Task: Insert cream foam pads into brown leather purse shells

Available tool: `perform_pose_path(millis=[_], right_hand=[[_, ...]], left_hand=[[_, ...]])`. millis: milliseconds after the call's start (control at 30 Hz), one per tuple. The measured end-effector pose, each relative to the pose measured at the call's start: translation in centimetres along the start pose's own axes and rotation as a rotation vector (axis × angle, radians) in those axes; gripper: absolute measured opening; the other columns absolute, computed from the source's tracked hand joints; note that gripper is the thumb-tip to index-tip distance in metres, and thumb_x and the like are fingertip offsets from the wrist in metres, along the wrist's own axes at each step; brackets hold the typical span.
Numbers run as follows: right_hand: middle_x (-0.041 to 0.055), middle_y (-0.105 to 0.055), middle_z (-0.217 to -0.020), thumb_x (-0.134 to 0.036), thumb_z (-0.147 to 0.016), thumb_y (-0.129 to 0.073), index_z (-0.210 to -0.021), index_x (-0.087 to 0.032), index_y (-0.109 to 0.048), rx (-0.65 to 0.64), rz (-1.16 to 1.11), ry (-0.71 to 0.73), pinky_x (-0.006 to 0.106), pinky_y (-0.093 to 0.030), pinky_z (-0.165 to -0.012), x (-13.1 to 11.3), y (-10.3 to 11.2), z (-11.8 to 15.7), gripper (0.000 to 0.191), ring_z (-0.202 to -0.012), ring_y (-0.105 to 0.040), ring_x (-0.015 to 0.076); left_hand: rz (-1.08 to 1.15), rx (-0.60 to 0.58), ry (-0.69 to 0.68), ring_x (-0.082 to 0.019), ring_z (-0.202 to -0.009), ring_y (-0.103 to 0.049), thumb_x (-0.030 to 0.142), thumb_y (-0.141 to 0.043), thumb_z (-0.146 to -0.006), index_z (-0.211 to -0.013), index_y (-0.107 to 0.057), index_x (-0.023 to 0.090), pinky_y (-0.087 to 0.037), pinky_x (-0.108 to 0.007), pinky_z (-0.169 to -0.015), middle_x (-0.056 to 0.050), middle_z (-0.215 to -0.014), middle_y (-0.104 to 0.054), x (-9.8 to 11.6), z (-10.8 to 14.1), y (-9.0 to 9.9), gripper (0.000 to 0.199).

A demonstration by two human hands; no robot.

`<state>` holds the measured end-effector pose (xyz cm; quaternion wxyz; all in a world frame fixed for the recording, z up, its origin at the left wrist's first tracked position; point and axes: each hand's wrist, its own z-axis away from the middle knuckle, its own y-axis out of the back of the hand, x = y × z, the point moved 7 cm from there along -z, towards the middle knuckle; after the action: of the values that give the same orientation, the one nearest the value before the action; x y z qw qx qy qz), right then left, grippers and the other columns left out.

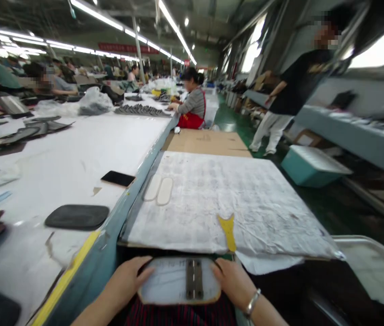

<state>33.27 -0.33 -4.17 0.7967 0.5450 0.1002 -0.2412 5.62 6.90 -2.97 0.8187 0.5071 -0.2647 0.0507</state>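
Between my two hands, over my lap, is a clear oblong plastic template (168, 283) with rounded ends and a dark metal hinge (194, 279) right of its middle. My left hand (134, 274) grips its left end, thumb and fingers around the edge. On the other end my right hand (229, 278) is closed in the same way, a silver bracelet on its wrist. Just beyond, a yellow forked piece (227, 231) lies on the white-covered board (263, 203). Two pale oblong pieces (158, 190) rest side by side near the board's left edge.
The long white table (86, 158) at left carries a black phone (117, 178), a dark oval pad (77, 217) and stacked dark pieces (25, 133). Ahead, a seated person (193, 102) works; another person (296, 81) stands at right near a teal bin (314, 165). Cardboard (208, 141) lies beyond the board.
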Motion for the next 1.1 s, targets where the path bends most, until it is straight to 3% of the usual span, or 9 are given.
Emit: perform_pose_path(millis=[67, 100, 233, 400, 700, 800, 867, 967, 1100], right_hand=[[0.0132, -0.066, -0.074, -0.043, -0.083, -0.042, -0.069, -0.015, -0.059, -0.030, 0.043, -0.027, 0.031, -0.046, -0.064, 0.3, -0.4, 0.7, 0.035, -0.073, -0.063, 0.0242], [0.0139, -0.065, -0.070, -0.044, -0.082, -0.041, -0.065, -0.015, -0.057, -0.093, 0.016, -0.048, 0.030, -0.047, -0.058, 0.5, -1.0, 1.1, 0.038, -0.068, -0.063, 0.0239], [0.0110, -0.064, -0.059, -0.038, -0.084, -0.036, -0.058, -0.015, -0.051, -0.395, -0.287, -0.179, 0.022, -0.042, -0.039, 0.6, -4.1, 3.4, 0.038, -0.044, -0.059, 0.0161], [0.0063, -0.060, -0.052, -0.041, -0.088, -0.029, -0.063, -0.015, -0.049, -0.437, -0.499, -0.369, 0.021, -0.042, -0.034, 0.7, -6.6, 4.2, 0.042, -0.036, -0.055, 0.0129], [0.0047, -0.056, -0.047, -0.038, -0.089, -0.021, -0.059, -0.014, -0.050, -0.496, -0.680, -0.415, 0.020, -0.040, -0.033, -1.5, -7.9, 5.0, 0.048, -0.035, -0.054, 0.0124], [0.0062, -0.058, -0.051, -0.048, -0.088, -0.021, -0.060, -0.016, -0.048, -0.430, -0.567, -0.370, 0.023, -0.040, -0.035, -0.8, -6.6, 4.4, 0.051, -0.037, -0.055, 0.0145], [0.0065, -0.060, -0.055, -0.052, -0.086, -0.026, -0.061, -0.017, -0.047, -0.283, -0.383, -0.273, 0.024, -0.039, -0.039, -0.2, -4.7, 3.5, 0.048, -0.041, -0.057, 0.0154], [0.0066, -0.060, -0.060, -0.044, -0.084, -0.037, -0.059, -0.019, -0.044, -0.104, -0.093, -0.114, 0.024, -0.036, -0.047, -0.4, -2.0, 2.4, 0.037, -0.050, -0.058, 0.0159], [0.0065, -0.058, -0.061, -0.035, -0.085, -0.036, -0.059, -0.019, -0.044, -0.120, -0.008, -0.088, 0.025, -0.032, -0.050, -0.3, -1.7, 1.9, 0.032, -0.056, -0.057, 0.0169]], left_hand=[[0.010, -0.025, 0.117, -0.029, -0.094, -0.060, 0.053, -0.047, -0.072, -0.089, -0.064, 0.019, -0.044, -0.036, -0.082, -0.011, -0.097, -0.066, -2.0, 0.8, -1.5, 0.042], [0.024, -0.052, 0.104, -0.029, -0.086, -0.062, 0.054, -0.045, -0.072, -0.082, -0.064, 0.018, -0.047, -0.036, -0.076, -0.011, -0.088, -0.068, -2.3, 1.1, -2.2, 0.042], [0.244, -0.229, 0.149, -0.021, -0.047, -0.061, 0.051, -0.039, -0.076, -0.084, -0.056, 0.017, -0.045, -0.028, -0.041, -0.005, -0.061, -0.065, -1.9, 3.1, -3.8, 0.039], [0.352, -0.205, 0.183, -0.017, -0.043, -0.058, 0.046, -0.060, -0.061, -0.069, -0.048, 0.016, -0.042, -0.023, -0.037, 0.000, -0.052, -0.057, -1.6, 2.4, -2.7, 0.033], [0.393, -0.169, 0.178, -0.013, -0.043, -0.055, 0.044, -0.041, -0.076, -0.069, -0.043, 0.017, -0.045, -0.022, -0.039, 0.003, -0.051, -0.051, -3.0, 0.8, -1.5, 0.027], [0.380, -0.174, 0.188, -0.011, -0.040, -0.052, 0.037, -0.032, -0.080, -0.069, -0.045, 0.017, -0.044, -0.021, -0.039, 0.003, -0.049, -0.051, -3.5, 0.5, -0.5, 0.026], [0.358, -0.168, 0.196, -0.011, -0.038, -0.051, 0.034, -0.031, -0.080, -0.069, -0.047, 0.017, -0.043, -0.021, -0.038, 0.003, -0.047, -0.050, -3.5, 0.6, 0.1, 0.026], [0.321, -0.144, 0.187, -0.011, -0.041, -0.052, 0.038, -0.036, -0.079, -0.070, -0.048, 0.018, -0.041, -0.020, -0.038, 0.003, -0.050, -0.051, -2.9, 0.7, 0.7, 0.026], [0.299, -0.104, 0.177, -0.011, -0.044, -0.053, 0.032, -0.041, -0.075, -0.064, -0.044, 0.018, -0.040, -0.019, -0.039, 0.004, -0.051, -0.048, -2.5, 0.4, 0.8, 0.018]])
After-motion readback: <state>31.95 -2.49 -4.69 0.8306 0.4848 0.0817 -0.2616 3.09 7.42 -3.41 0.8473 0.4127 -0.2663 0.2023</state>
